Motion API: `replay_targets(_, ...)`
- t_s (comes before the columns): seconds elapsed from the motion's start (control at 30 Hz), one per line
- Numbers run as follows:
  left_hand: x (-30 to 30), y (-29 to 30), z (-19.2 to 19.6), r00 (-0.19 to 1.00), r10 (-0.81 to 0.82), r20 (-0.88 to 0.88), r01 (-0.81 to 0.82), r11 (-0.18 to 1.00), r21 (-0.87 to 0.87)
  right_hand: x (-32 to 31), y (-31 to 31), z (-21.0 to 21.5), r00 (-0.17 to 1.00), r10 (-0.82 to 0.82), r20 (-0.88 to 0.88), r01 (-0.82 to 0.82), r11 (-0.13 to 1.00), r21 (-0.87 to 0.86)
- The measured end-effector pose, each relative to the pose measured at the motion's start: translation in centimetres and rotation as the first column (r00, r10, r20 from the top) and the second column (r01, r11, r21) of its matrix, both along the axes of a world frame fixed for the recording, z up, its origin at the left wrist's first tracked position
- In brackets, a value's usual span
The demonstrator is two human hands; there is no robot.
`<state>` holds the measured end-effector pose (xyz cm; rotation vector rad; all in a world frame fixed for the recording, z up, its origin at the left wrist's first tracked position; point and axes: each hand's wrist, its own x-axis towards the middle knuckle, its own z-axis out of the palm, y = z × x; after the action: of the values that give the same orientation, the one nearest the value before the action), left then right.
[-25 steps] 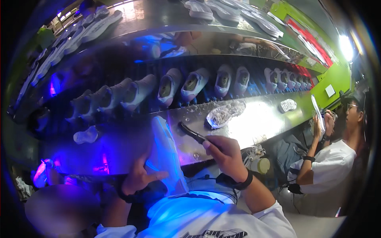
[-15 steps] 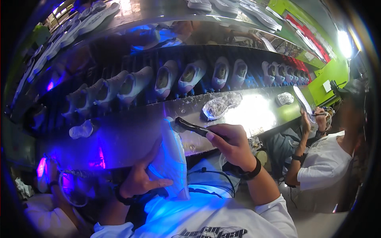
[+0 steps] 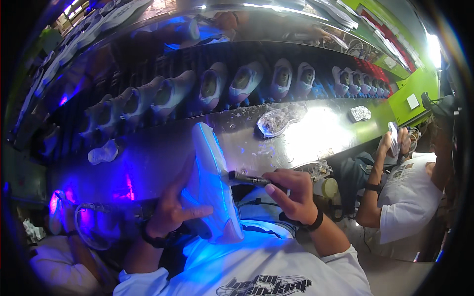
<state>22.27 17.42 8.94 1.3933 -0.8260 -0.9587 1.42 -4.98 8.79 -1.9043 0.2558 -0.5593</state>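
Glowing blue-white, the shoe (image 3: 213,182) stands toe-up, sole facing right.

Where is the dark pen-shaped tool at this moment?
In the head view the tool is just right of centre, held in the right hand, its tip at the white shoe.

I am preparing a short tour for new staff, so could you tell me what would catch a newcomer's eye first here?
First, the white shoe lit by blue light at the centre, propped up by the left hand while the right hand presses a dark pen-like tool against its side. Behind them, a long row of shoes stands along the metal bench, where a clear sole lies.
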Motion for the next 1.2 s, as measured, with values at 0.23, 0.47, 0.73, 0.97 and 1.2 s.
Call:
replay_targets(0.23,-0.3,-0.8,1.2,0.994,-0.001,-0.111,-0.002,1.000,-0.023,-0.2,0.7,0.9,0.992,-0.101,0.070,0.113,0.975,-0.192)
replay_targets(0.47,-0.4,-1.2,2.2,0.993,0.085,-0.080,-0.082,0.996,0.032,0.3,0.9,2.4,0.990,-0.141,0.014,0.141,0.967,-0.213)
replay_targets(0.73,0.1,-1.3,4.1,0.972,0.198,-0.127,-0.188,0.978,0.088,-1.0,0.0,2.9,0.996,0.032,-0.079,-0.038,0.996,-0.078)
replay_targets(0.97,1.0,-2.1,4.0,0.961,0.262,-0.090,-0.257,0.965,0.058,-2.4,-0.5,4.5,0.985,0.077,-0.153,-0.076,0.997,0.007)
replay_targets(1.2,1.2,-3.1,4.7,0.884,0.359,-0.298,-0.327,0.933,0.154,-3.0,-2.1,7.4,0.972,0.059,-0.228,-0.087,0.989,-0.116)
